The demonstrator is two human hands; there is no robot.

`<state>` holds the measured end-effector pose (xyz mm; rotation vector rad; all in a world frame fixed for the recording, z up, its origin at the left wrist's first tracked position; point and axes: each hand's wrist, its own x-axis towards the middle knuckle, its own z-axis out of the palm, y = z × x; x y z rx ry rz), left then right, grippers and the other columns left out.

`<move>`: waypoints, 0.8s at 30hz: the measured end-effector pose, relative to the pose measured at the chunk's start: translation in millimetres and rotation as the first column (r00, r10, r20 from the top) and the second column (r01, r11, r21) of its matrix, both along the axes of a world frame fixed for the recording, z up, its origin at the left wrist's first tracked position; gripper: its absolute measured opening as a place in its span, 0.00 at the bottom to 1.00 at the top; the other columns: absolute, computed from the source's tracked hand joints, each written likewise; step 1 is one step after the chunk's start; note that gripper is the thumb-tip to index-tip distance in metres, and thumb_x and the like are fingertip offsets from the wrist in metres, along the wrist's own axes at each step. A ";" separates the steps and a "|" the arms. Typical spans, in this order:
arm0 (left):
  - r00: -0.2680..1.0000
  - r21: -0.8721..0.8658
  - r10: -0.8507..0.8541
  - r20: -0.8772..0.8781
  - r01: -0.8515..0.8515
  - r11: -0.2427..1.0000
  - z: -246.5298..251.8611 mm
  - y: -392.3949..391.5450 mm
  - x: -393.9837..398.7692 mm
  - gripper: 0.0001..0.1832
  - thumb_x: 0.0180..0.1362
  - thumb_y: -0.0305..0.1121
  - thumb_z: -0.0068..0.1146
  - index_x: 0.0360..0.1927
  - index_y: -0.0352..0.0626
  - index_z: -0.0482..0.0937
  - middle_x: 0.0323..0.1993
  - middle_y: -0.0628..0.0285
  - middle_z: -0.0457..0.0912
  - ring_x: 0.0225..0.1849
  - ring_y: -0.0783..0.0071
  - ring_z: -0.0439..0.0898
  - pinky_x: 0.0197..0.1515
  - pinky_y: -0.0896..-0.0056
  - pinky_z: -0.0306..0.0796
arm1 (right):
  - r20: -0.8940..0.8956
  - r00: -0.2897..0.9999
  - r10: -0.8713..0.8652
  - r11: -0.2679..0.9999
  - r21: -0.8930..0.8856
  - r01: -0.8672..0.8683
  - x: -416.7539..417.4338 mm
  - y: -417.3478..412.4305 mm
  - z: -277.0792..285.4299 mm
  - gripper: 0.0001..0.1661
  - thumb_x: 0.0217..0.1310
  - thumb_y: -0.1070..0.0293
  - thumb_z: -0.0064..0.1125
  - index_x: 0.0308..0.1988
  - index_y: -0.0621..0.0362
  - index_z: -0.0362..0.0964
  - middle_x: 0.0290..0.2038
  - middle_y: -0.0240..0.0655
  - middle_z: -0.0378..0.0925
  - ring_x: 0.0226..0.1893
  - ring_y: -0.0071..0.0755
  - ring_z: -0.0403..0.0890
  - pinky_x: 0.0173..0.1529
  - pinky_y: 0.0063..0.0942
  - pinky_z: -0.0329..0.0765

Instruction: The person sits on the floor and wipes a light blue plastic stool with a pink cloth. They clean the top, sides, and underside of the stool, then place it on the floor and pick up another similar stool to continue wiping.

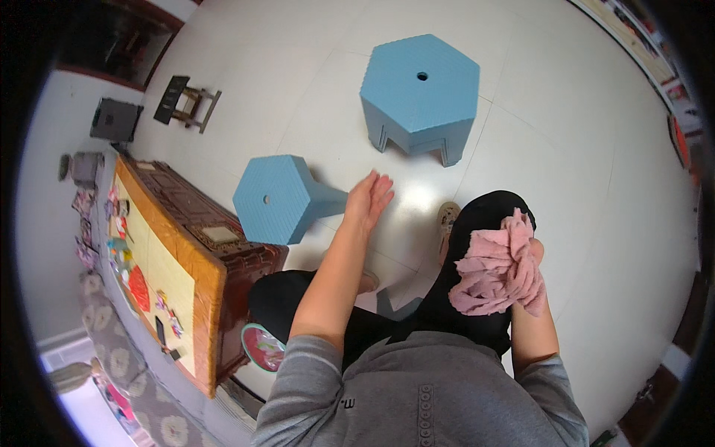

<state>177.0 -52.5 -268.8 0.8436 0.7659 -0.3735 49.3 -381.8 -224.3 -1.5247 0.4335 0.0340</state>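
My left hand reaches forward with its palm partly turned up and its fingers extended, holding nothing. Just left of it stands a light-blue plastic stool with a hexagonal, ribbed seat and a central hole. One leg of this stool ends behind my left hand; I cannot tell whether they touch. My right hand holds a crumpled pink cloth above my right thigh, and the cloth hides most of its fingers. Farther forward, a second blue hexagonal stool stands upright on the pale tiled floor.
A carved wooden table stands at left, with a red bag, a phone and small packets on top. Beside my left leg sits a lined waste bin. A patterned sofa lies beyond the table. A small dark stool stands far left.
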 end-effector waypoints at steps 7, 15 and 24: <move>0.785 0.956 -0.600 0.155 0.034 0.292 45.8 -75.8 137.5 0.28 0.58 0.47 0.65 0.52 0.35 0.75 0.45 0.54 0.85 0.47 0.63 0.83 0.49 0.58 0.76 | -0.365 0.929 -0.064 0.621 0.714 0.324 -0.1 3.6 4.0 0.33 0.63 0.69 0.42 0.68 0.59 0.56 0.64 0.35 0.62 0.67 0.30 0.59 0.67 0.21 0.58; 0.546 0.941 -0.777 -0.313 0.067 -0.332 78.5 -135.8 225.0 0.24 0.60 0.45 0.60 0.49 0.34 0.73 0.37 0.48 0.86 0.45 0.54 0.85 0.50 0.57 0.76 | -0.161 0.954 0.253 -0.048 0.983 0.179 7.7 -3.0 44.4 0.30 0.53 0.83 0.44 0.58 0.60 0.68 0.54 0.32 0.74 0.58 0.31 0.73 0.64 0.20 0.66; 0.493 0.881 -0.756 -0.431 0.411 -0.234 65.0 -163.3 258.2 0.31 0.55 0.47 0.69 0.50 0.34 0.68 0.33 0.52 0.84 0.28 0.61 0.86 0.40 0.62 0.78 | 0.021 0.892 0.451 -0.019 1.000 -0.014 38.9 1.3 70.1 0.32 0.41 0.81 0.55 0.53 0.64 0.67 0.51 0.37 0.71 0.58 0.36 0.71 0.66 0.31 0.63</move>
